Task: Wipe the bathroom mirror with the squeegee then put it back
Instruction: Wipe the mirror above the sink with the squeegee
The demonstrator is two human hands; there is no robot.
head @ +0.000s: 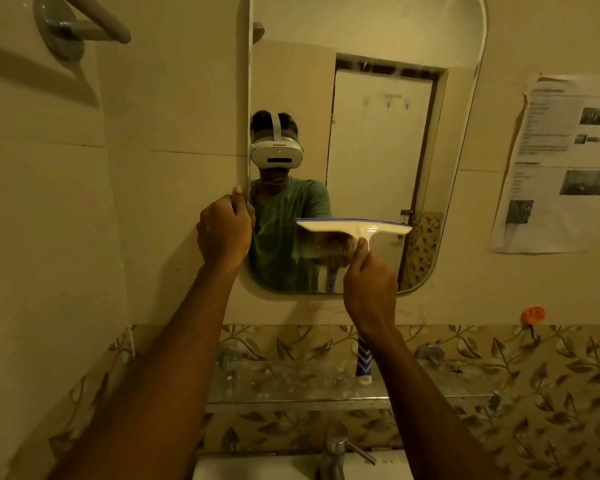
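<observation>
The bathroom mirror point(371, 109) hangs on the cream tiled wall, tall with rounded corners. A white squeegee point(355, 227) with a blue-edged blade lies flat against the lower part of the glass, blade horizontal. My right hand point(369, 282) is closed around its handle, whose blue-and-white end sticks out below my wrist. My left hand point(224, 230) grips the mirror's left edge, thumb on the rim. The glass reflects a person in a green shirt wearing a white headset.
A glass shelf point(291, 386) runs under the mirror. Below it stands a metal tap point(335, 448) over a white basin point(257, 469). A printed paper sheet point(561, 164) is stuck on the right wall. An orange hook point(533, 315) and a grey bar fitting point(70, 29) are wall-mounted.
</observation>
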